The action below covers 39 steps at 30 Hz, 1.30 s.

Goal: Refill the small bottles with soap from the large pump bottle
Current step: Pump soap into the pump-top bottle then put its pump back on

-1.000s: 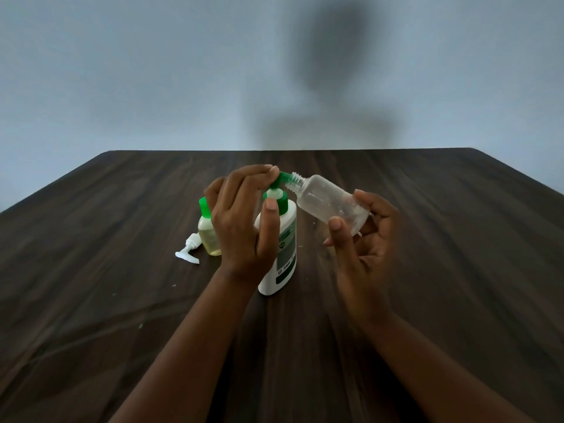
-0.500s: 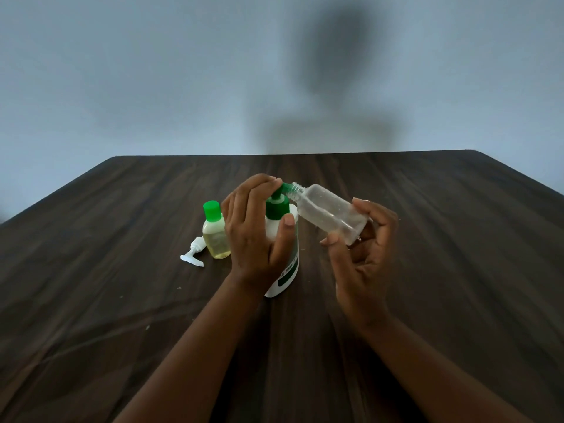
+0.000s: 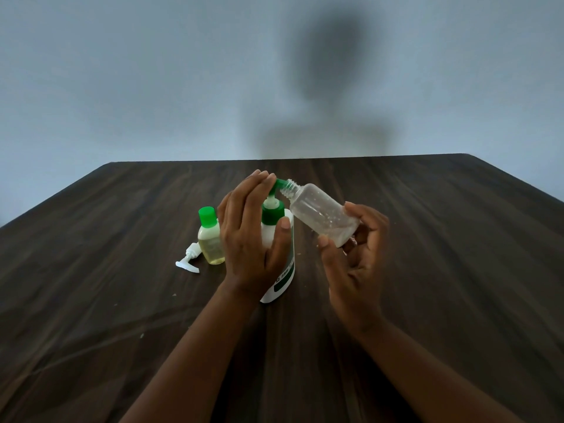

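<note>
At the middle of the dark wooden table (image 3: 427, 239) stands the large pump bottle (image 3: 285, 270), white with a green collar, and that's our anchor. The left hand (image 3: 247, 236) grasps it from the left, fingertips laid over the green pump head (image 3: 278, 187) and thumb pressed on the white shoulder. Right of the pump bottle, the right hand (image 3: 357, 261) pinches the base of the clear small bottle (image 3: 320, 215). It is uncapped and tilted, with its threaded mouth right up at the nozzle, touching as far as I can see. Droplets cling inside it.

Now the label: there's a green band low on the pump bottle with small print beside it, too fine to read.

Just left of the pump bottle, partly behind the left hand, the capped small bottle (image 3: 210, 239) stands upright, yellowish liquid under a green cap. Left again lies a loose white pump top (image 3: 189, 259) on its side, right beside that bottle.

Edges next: the table's far edge runs well beyond the pump bottle, against a pale wall (image 3: 122, 71). Wide wood spreads to either side of it.
</note>
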### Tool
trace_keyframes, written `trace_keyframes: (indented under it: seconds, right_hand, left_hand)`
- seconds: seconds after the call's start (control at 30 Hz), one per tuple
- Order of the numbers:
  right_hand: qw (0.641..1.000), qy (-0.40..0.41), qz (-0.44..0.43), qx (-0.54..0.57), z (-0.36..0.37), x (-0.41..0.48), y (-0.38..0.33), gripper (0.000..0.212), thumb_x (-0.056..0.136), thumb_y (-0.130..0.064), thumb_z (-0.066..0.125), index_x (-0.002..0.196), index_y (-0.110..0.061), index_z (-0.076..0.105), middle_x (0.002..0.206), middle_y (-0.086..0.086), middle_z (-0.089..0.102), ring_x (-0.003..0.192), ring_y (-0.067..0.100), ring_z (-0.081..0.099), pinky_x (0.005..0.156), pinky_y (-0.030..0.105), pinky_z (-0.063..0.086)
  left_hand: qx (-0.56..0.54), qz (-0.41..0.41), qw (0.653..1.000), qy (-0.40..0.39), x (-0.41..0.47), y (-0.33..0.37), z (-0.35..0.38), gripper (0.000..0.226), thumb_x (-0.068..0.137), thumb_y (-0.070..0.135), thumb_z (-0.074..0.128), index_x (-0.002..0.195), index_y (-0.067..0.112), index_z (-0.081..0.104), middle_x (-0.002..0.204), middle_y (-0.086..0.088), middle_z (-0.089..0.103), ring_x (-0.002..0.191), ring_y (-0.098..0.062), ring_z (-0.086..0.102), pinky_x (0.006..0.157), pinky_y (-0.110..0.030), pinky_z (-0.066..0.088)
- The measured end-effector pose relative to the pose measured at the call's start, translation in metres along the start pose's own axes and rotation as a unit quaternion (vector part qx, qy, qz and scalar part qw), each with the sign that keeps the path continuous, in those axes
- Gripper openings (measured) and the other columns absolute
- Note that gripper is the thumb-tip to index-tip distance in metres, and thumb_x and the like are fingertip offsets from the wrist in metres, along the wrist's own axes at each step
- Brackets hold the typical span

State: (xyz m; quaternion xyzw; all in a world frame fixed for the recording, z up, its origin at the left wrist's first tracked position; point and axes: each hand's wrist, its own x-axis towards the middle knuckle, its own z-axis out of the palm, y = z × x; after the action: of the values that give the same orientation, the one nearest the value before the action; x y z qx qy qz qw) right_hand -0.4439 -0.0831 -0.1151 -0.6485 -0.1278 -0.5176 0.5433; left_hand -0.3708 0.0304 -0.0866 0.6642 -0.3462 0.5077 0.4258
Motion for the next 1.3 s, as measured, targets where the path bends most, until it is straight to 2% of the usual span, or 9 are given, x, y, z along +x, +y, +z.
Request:
trace_keyframes:
  seconds: [0.1,0.23,0.33,0.6,0.77,0.9,1.0,1.17,1.3]
  right_hand:
    - [1.000,-0.005,0.002,-0.003,0.000,-0.002,0.000,0.044,0.085,-0.016,0.060,0.123,-0.029,0.042,0.118,-0.002,0.044,0.102,0.010,0.053,0.076,0.020,0.049]
    - [1.000,0.001,0.013,0.007,-0.003,-0.004,0.003,0.043,0.084,-0.015,0.058,0.121,-0.029,0.042,0.116,0.000,0.043,0.100,0.015,0.051,0.073,0.028,0.050]
    - [1.000,-0.002,0.007,0.009,-0.002,-0.003,0.002,0.045,0.084,-0.014,0.059,0.121,-0.032,0.042,0.116,0.000,0.044,0.100,0.015,0.052,0.071,0.030,0.051]
    - [1.000,-0.004,-0.009,0.011,0.000,-0.001,0.001,0.044,0.083,-0.014,0.062,0.120,-0.028,0.042,0.116,-0.009,0.043,0.101,0.009,0.052,0.076,0.020,0.049]
    - [1.000,-0.004,-0.011,0.003,0.000,-0.002,0.001,0.042,0.082,-0.014,0.061,0.119,-0.024,0.042,0.115,-0.012,0.042,0.100,0.008,0.051,0.076,0.020,0.048]
    - [1.000,0.001,-0.006,0.012,-0.001,-0.002,0.000,0.042,0.081,-0.013,0.059,0.118,-0.022,0.041,0.113,-0.002,0.042,0.100,0.007,0.050,0.076,0.018,0.047]
    - [1.000,-0.002,-0.010,0.014,-0.001,-0.002,0.000,0.043,0.081,-0.013,0.061,0.117,-0.023,0.042,0.114,-0.001,0.042,0.100,0.008,0.050,0.077,0.018,0.047]
    - [1.000,-0.007,-0.018,0.005,0.001,0.000,-0.002,0.043,0.081,-0.013,0.063,0.118,-0.024,0.042,0.115,-0.003,0.043,0.102,0.008,0.051,0.080,0.018,0.048]
    - [1.000,-0.002,-0.016,0.010,0.002,-0.001,-0.001,0.044,0.081,-0.012,0.064,0.117,-0.024,0.042,0.116,-0.003,0.042,0.103,0.006,0.051,0.081,0.017,0.047]
  left_hand:
    - [-0.031,-0.008,0.999,0.001,-0.002,-0.002,0.002,0.035,0.082,0.022,0.045,0.114,0.007,0.050,0.119,-0.008,0.053,0.110,-0.021,0.051,0.090,-0.041,0.045]
    - [-0.052,-0.016,0.998,-0.015,-0.005,-0.002,0.003,0.032,0.077,0.021,0.045,0.107,0.010,0.048,0.113,-0.003,0.048,0.103,-0.022,0.050,0.081,-0.051,0.046]
    - [-0.049,-0.016,0.999,-0.017,-0.007,-0.001,0.002,0.034,0.079,0.023,0.047,0.111,0.010,0.047,0.117,-0.004,0.047,0.107,-0.023,0.050,0.084,-0.050,0.046]
    - [-0.046,0.009,0.998,-0.040,-0.004,-0.001,0.002,0.048,0.085,0.026,0.049,0.128,0.005,0.042,0.132,-0.010,0.041,0.121,-0.027,0.047,0.097,-0.044,0.044]
    - [-0.036,-0.001,0.999,-0.008,-0.002,-0.002,0.002,0.035,0.083,0.024,0.047,0.113,0.007,0.051,0.116,-0.009,0.055,0.107,-0.021,0.053,0.082,-0.048,0.049]
    - [-0.026,0.009,1.000,0.010,-0.001,0.001,0.001,0.027,0.083,0.021,0.045,0.100,0.004,0.058,0.099,-0.016,0.063,0.096,-0.020,0.056,0.071,-0.050,0.050]
    - [-0.023,-0.001,1.000,0.008,0.000,0.004,0.000,0.034,0.083,0.020,0.045,0.099,-0.005,0.062,0.104,-0.017,0.063,0.100,-0.022,0.056,0.076,-0.049,0.050]
    - [-0.026,0.004,1.000,0.002,0.004,0.004,-0.003,0.038,0.085,0.018,0.045,0.110,-0.006,0.062,0.117,-0.013,0.059,0.110,-0.024,0.057,0.087,-0.048,0.049]
    - [-0.031,0.000,1.000,0.002,0.001,0.004,-0.001,0.037,0.087,0.018,0.046,0.110,-0.006,0.061,0.117,-0.014,0.059,0.111,-0.023,0.056,0.087,-0.047,0.050]
